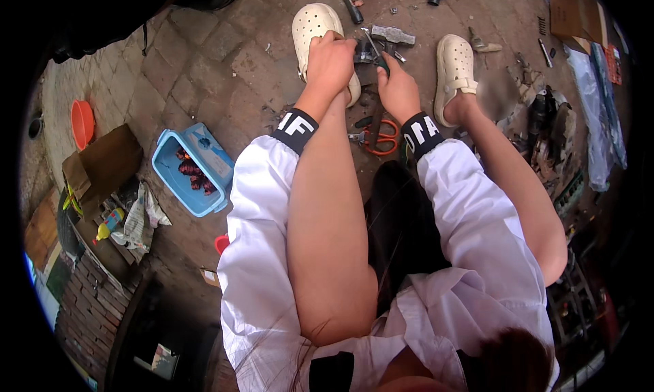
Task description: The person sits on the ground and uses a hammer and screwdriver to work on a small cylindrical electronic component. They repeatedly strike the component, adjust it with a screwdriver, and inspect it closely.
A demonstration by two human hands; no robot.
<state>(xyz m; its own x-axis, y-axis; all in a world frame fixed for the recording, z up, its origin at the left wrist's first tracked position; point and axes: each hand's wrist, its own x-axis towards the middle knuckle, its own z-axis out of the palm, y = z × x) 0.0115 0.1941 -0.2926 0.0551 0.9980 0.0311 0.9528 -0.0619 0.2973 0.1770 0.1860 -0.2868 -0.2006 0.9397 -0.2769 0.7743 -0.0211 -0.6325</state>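
Observation:
My left hand point(330, 64) is closed beside the cream clog on my left foot. It grips a small dark cylindrical part point(363, 51), and its fingers hide some of that part. My right hand point(398, 87) is wrapped round a dark green-handled tool with a thin metal shaft point(373, 44). The shaft reaches up past the cylindrical part. Just beyond both hands lies a hammer with a grey metal head point(393, 35). Nearer to me, below my right hand, orange-handled scissors point(381, 137) rest on the ground.
Left of my legs stands a blue plastic basin point(178, 187) with copper-coloured coils point(191, 170). An orange bowl point(82, 123) and a brown cardboard box point(102, 160) are farther left. Dark metal parts point(543, 113) lie to the right, near another cardboard box point(578, 21). Cream clogs point(455, 61) flank the work spot.

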